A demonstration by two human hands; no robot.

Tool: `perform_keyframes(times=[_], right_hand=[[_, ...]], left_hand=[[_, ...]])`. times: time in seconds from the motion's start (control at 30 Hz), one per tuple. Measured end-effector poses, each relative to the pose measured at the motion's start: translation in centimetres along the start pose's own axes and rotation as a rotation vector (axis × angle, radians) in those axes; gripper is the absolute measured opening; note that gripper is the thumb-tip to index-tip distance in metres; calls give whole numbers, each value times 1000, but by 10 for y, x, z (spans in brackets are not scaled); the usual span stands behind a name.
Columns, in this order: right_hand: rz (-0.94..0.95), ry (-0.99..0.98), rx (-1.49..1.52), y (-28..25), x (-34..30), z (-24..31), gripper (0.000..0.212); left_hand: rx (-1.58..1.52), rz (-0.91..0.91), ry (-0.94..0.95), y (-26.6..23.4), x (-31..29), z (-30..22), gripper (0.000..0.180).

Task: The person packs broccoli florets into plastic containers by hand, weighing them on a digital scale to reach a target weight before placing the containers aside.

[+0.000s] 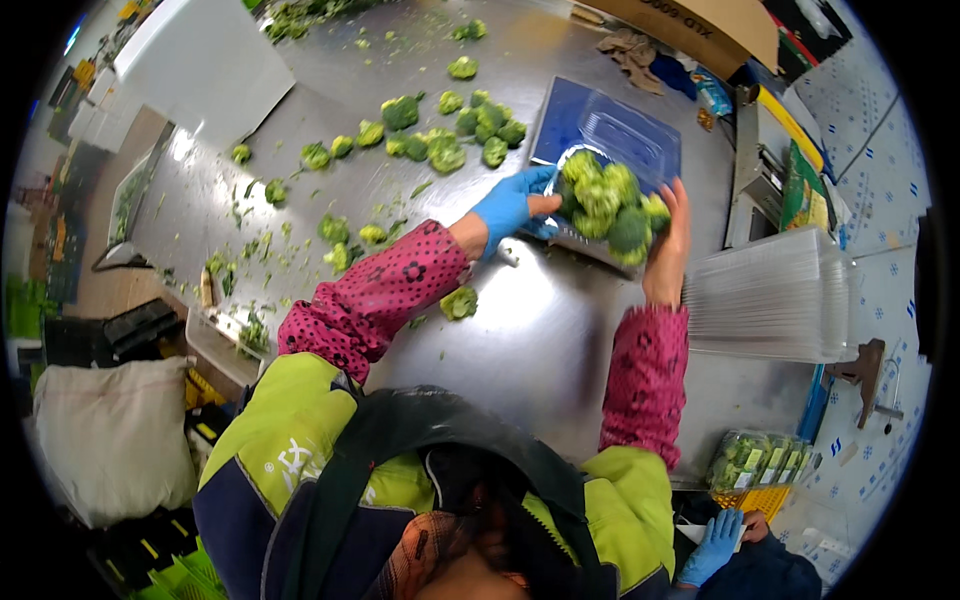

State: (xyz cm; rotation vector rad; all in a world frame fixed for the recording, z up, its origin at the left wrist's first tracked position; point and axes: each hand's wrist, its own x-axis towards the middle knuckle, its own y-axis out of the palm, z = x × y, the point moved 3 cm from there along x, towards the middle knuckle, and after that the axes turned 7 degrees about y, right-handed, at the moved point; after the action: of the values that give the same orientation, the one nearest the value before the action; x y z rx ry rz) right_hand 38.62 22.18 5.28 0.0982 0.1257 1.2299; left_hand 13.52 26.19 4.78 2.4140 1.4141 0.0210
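Observation:
Between my two hands is a clear plastic clamshell box, its lid tipped back over a blue flat-topped plate. Green broccoli florets are heaped in the box. My left hand, in a blue glove with the thumb bare, grips the box's left side. Along the right side lies my bare right hand, fingers pointing up and bent around the edge against the box and florets. Loose broccoli florets lie in a cluster left of the box. A single floret sits below my left wrist.
Nested clear plastic boxes stand at the right table edge. Filled broccoli boxes rest on a yellow crate below, near another person's gloved hand. A white bin occupies the far left; a cardboard box the far right. Leaf scraps litter the metal table.

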Motion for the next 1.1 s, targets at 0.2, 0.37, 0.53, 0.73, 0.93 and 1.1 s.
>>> perform_keyframes(times=[0.2, 0.37, 0.53, 0.73, 0.93, 1.1], right_hand=[[-104, -35, -102, -13, -150, -36, 56], [-117, 174, 11, -14, -214, -84, 61], [-196, 132, 7, -21, -226, -102, 60], [-342, -79, -485, -34, -248, -69, 47], [239, -694, -910, 57, -312, -39, 38], [400, -422, -1386, 74, -329, -90, 49]], left_hand=[[0, 35, -145, 21, -130, 55, 75], [18, 14, -233, 13, -187, 102, 75], [411, -73, 49, -15, -201, 104, 56], [1486, -427, 500, -90, -205, 69, 48], [1367, -417, 528, -137, -192, 92, 43], [675, -254, 476, -58, -195, 58, 46]])
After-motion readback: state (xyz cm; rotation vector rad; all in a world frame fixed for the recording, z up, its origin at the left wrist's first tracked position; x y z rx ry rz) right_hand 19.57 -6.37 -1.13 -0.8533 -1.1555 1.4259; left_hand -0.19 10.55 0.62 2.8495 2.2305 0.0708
